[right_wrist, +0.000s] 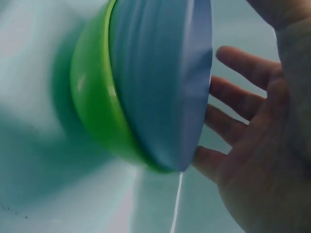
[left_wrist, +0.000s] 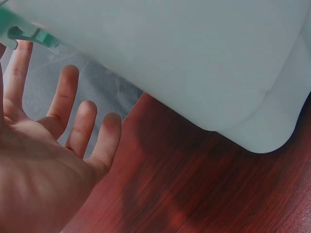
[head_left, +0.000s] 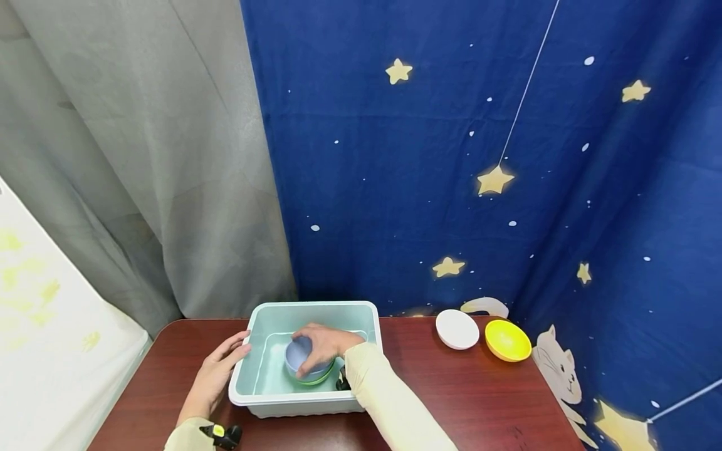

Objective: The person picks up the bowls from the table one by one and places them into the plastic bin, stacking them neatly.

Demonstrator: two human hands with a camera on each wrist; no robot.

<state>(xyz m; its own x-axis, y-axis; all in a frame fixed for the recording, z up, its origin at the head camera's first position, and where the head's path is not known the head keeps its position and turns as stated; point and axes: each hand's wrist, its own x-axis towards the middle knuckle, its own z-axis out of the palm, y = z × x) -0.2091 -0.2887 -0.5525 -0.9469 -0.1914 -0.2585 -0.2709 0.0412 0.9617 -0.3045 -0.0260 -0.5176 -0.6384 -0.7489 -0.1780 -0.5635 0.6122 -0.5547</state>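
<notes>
A pale green plastic tub [head_left: 316, 306] stands on the dark red table [head_left: 474, 388]. Inside it a blue bowl [head_left: 297, 357] sits nested in a green bowl [head_left: 324, 376]. My right hand [head_left: 324, 343] reaches into the tub and lies over the blue bowl; in the right wrist view its spread fingers [right_wrist: 233, 99] touch the rim of the blue bowl [right_wrist: 155, 82], which sits in the green bowl [right_wrist: 92, 92]. My left hand [head_left: 220, 369] rests with straight fingers at the tub's left rim. The left wrist view shows that hand [left_wrist: 63, 126] open beside the tub's outer wall [left_wrist: 194, 63].
A white plate [head_left: 457, 329] and a yellow bowl [head_left: 507, 340] lie at the back right of the table. A blue star-patterned curtain [head_left: 451, 156] hangs close behind, with a grey curtain [head_left: 158, 156] to its left. A white surface [head_left: 51, 351] borders the table's left side.
</notes>
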